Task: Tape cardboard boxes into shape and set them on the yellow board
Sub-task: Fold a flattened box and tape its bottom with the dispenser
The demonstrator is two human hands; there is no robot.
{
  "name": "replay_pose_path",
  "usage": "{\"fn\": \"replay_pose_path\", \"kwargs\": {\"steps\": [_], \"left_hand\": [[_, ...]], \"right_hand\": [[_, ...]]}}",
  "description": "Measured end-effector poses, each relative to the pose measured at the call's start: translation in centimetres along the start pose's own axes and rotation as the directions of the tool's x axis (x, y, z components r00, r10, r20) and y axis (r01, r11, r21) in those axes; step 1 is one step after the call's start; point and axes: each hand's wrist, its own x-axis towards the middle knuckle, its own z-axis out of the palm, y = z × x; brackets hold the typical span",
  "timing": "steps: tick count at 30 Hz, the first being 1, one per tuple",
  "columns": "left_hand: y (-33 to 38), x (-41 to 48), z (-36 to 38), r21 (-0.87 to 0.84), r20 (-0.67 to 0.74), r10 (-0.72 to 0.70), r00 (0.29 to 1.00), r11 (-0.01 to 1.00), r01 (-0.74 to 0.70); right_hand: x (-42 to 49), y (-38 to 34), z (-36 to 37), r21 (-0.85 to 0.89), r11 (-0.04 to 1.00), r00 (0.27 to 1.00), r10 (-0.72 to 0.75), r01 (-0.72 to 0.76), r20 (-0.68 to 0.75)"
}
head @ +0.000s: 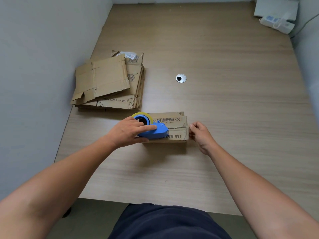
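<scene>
My left hand (128, 131) grips the blue dispenser (153, 132) with the index finger stretched along its top, and holds it on the box (176, 125). My right hand (201, 135) pinches the box's right end, fingers bent tight. The box sits on the table (224, 100) before me. Further back, on the left, lies a stack (108, 83) of flat cardboard.

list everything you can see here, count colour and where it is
cardboard box: one, brown, table centre, under the dispenser
tape dispenser: one, blue with a yellowish roll, on the box's left part
flattened cardboard stack: one pile, brown, table's left side by the wall
cable grommet: one, silver, set in the table beyond the box
white items: a few, far right corner, too small to identify
table: one, light wood grain
left hand: grips the dispenser
right hand: fingers curled at the box's right end
</scene>
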Motion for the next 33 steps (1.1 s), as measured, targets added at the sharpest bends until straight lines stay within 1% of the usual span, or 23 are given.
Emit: {"fn": "replay_pose_path", "kwargs": {"steps": [2,8,10,12,14,17,20,22,24,27,29,30,31,32,33], "left_hand": [[0.0,0.0,-0.1,-0.001,0.009,0.000,1.000,1.000,0.001],[0.1,-0.1,-0.1,0.006,0.001,0.007,1.000,1.000,-0.007],[0.1,-0.2,0.0,0.016,-0.003,0.005,1.000,1.000,-0.005],[0.1,-0.1,0.1,0.020,-0.006,0.001,1.000,1.000,-0.001],[0.0,-0.1,0.1,0.020,0.000,0.001,1.000,1.000,-0.001],[0.0,-0.1,0.2,0.024,-0.022,0.002,1.000,1.000,-0.001],[0.1,0.0,0.1,0.002,-0.025,-0.010,1.000,1.000,0.010],[0.2,-0.1,0.0,-0.006,-0.013,-0.007,1.000,1.000,0.007],[0.3,-0.1,-0.1,0.005,-0.005,-0.003,1.000,1.000,0.003],[0.4,0.0,-0.1,-0.003,-0.010,-0.006,1.000,1.000,0.006],[0.6,-0.1,0.0,-0.002,-0.021,-0.001,1.000,1.000,0.001],[0.6,0.0,-0.2,-0.007,-0.023,0.000,1.000,1.000,0.000],[0.6,0.1,-0.4,-0.016,-0.024,-0.005,1.000,1.000,0.005],[0.6,0.1,-0.5,-0.018,-0.029,-0.010,1.000,1.000,0.009],[0.8,0.1,-0.5,-0.011,-0.035,-0.012,0.999,1.000,0.012]], "right_hand": [[0.0,0.0,0.1,0.034,0.999,1.000,0.028,-0.029,0.009],[0.4,0.4,0.8,0.054,0.991,0.993,0.122,-0.122,0.004],[0.4,0.4,1.1,0.012,0.992,0.992,0.127,-0.127,-0.004],[0.4,0.3,1.2,-0.075,0.989,0.992,0.126,-0.128,-0.023],[0.6,0.1,1.5,-0.110,0.984,0.990,0.139,-0.142,-0.036],[0.4,-0.2,2.1,-0.110,0.981,0.987,0.155,-0.158,-0.031],[-0.2,-0.2,2.3,-0.055,0.979,0.980,0.197,-0.198,-0.021],[-0.3,-0.1,2.2,-0.035,0.983,0.983,0.182,-0.182,0.001],[0.0,0.0,2.3,-0.077,0.985,0.988,0.156,-0.154,0.021],[0.4,0.4,2.4,-0.131,0.979,0.987,0.160,-0.159,0.000],[0.6,0.7,2.2,-0.179,0.977,0.992,0.109,-0.118,-0.058],[0.6,0.6,2.0,-0.244,0.966,0.993,0.063,-0.087,-0.103],[0.5,0.6,1.8,-0.322,0.946,0.987,-0.010,-0.043,-0.160],[0.4,0.5,1.7,-0.396,0.918,0.972,-0.116,0.026,-0.205],[0.2,0.5,1.7,-0.474,0.871,0.942,-0.259,0.132,-0.212]]}}
